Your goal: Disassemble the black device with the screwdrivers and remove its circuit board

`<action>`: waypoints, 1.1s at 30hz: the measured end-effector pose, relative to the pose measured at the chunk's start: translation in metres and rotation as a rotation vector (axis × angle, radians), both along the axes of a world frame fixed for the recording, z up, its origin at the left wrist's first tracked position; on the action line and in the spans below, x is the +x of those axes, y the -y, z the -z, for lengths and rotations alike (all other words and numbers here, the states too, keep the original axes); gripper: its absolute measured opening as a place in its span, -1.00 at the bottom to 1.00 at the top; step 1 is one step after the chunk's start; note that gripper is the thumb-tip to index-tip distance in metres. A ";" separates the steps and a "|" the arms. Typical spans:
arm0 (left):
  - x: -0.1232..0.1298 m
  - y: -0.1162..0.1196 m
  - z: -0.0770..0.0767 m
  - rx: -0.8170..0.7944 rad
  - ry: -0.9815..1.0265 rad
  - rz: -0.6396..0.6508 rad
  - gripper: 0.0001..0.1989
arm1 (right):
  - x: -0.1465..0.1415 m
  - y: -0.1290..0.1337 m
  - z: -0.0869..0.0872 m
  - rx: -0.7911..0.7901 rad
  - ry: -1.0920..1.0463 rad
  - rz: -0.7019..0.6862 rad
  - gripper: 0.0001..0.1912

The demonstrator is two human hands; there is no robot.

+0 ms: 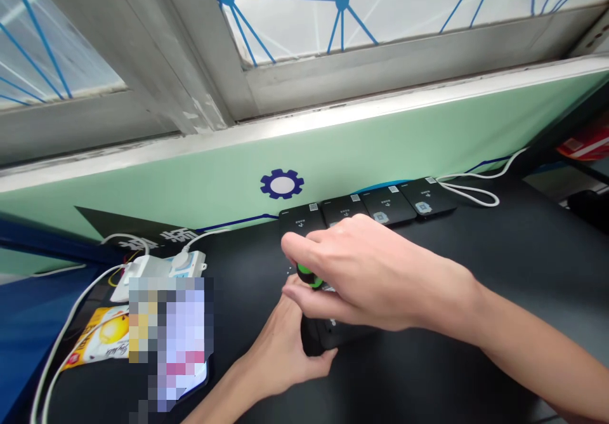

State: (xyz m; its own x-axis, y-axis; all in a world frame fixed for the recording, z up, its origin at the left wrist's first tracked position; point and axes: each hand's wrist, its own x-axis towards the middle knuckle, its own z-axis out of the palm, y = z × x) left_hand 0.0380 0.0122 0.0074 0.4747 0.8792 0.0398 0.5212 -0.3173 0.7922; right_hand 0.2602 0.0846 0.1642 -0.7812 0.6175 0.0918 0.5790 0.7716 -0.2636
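I see a white power strip [159, 268] on the counter [499, 297], beside a yellow snack packet [99, 338] and a pixelated phone [181, 341]; a blue gear [282, 184] marks the green wall [380, 138] under the window [380, 11].

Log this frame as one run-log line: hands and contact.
left hand: grips black device | right hand: pinches green part | beyond: row of black cases

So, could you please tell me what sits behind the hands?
Four flat black boxes line the green wall; the right hand hides part of the leftmost two.
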 end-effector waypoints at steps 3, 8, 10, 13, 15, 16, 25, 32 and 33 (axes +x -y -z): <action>-0.007 -0.006 -0.001 0.023 -0.051 -0.003 -0.07 | -0.007 -0.011 0.012 -0.021 -0.112 0.005 -0.66; -0.012 -0.010 -0.003 0.016 -0.061 0.004 0.02 | -0.013 -0.028 0.035 -0.217 -0.357 -0.063 -0.69; -0.011 -0.010 -0.004 -0.006 -0.050 0.016 0.03 | -0.013 -0.034 0.043 -0.341 -0.513 -0.116 -0.66; -0.010 -0.011 -0.006 -0.019 -0.034 0.068 0.01 | -0.013 -0.039 0.054 -0.556 -0.680 -0.166 -0.72; -0.009 -0.013 -0.006 0.007 -0.010 0.093 0.03 | -0.012 -0.036 0.061 -0.719 -0.778 -0.127 -0.69; -0.008 -0.013 -0.006 0.023 0.003 0.098 0.05 | -0.011 -0.033 0.066 -0.792 -0.824 -0.097 -0.63; 0.001 -0.003 -0.009 -0.002 0.064 0.149 -0.04 | 0.001 0.010 0.105 -0.875 -1.206 0.171 -0.44; 0.006 0.004 -0.012 -0.027 0.052 0.151 0.09 | 0.002 0.026 0.113 -0.847 -1.219 0.268 -0.51; 0.006 0.003 -0.011 -0.030 0.048 0.149 0.11 | 0.003 0.026 0.113 -0.842 -1.214 0.270 -0.53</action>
